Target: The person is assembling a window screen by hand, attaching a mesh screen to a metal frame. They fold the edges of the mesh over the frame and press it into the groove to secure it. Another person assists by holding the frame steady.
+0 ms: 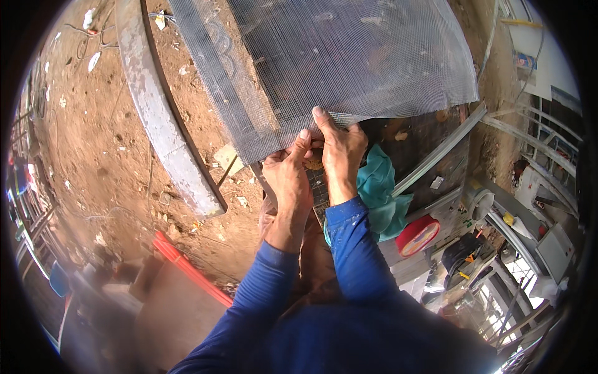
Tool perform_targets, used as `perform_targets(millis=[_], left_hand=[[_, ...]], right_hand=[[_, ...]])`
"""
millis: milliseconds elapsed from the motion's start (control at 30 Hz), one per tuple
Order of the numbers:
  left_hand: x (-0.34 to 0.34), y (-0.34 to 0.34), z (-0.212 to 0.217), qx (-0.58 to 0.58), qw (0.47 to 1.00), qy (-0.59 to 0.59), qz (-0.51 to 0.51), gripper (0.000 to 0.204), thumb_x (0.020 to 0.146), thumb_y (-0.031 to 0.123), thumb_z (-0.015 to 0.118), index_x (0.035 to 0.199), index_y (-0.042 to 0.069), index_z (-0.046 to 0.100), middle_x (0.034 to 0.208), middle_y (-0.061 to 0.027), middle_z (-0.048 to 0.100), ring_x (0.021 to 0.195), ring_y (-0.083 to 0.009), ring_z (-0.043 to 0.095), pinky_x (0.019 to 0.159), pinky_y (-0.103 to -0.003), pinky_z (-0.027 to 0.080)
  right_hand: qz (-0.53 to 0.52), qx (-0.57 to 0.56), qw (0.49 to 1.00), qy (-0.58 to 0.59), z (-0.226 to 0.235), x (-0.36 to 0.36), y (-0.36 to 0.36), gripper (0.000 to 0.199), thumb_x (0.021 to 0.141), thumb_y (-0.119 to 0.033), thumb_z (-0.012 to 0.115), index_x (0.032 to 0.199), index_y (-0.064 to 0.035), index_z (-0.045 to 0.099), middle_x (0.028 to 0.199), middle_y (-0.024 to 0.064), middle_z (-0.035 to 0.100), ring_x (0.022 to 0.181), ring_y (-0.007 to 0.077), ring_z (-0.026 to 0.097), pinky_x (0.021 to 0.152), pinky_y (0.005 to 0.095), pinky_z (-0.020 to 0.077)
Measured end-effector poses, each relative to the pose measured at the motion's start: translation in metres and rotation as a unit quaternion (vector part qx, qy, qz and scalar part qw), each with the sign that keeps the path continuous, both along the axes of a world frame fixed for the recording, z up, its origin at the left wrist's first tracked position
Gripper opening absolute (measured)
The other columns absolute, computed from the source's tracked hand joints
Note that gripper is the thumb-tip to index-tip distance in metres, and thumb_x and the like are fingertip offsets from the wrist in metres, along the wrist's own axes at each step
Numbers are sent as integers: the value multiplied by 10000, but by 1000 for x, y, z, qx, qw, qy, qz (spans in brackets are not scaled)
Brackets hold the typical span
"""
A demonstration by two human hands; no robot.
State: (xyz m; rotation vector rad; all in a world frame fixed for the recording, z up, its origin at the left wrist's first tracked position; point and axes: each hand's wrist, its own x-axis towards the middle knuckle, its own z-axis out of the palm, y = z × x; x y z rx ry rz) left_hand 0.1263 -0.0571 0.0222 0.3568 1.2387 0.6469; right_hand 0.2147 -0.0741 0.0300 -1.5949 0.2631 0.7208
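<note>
A sheet of grey mesh screen lies over a dark work surface, its near edge toward me. Both my hands pinch that edge side by side. My left hand has its thumb on top of the mesh, fingers curled underneath. Just to its right, my right hand grips the same edge, thumb pressed on top. Under the mesh runs a wooden strip, seen through the weave. A teal cloth lies right beside my right wrist.
A long metal beam with peeling paint lies on the dirt ground at left. Orange-red tubes lie at lower left. Right of me are a metal bar, a red round roll and a cluttered stand of metal frames.
</note>
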Motion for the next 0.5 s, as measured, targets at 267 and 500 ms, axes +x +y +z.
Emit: perform_targets(millis=[267,500], left_hand=[[9,-1,4,-21,998,10,64,213,1055,167,840,991,-25,773,878,-57,774,714,-105,665,674,-248,540],[8,-5,4,-17,997,-3,78,195,1051,135,838,969,-11,738,909,-67,777,751,-100,697,690,-240,581]], right_hand=[[103,14,994,40,11,7,-9,433,962,-277,942,1066,56,687,862,120,761,653,159,729,566,287,599],[185,38,981,38,2,15,-21,361,946,-163,946,1158,39,734,917,87,794,788,130,739,747,290,622]])
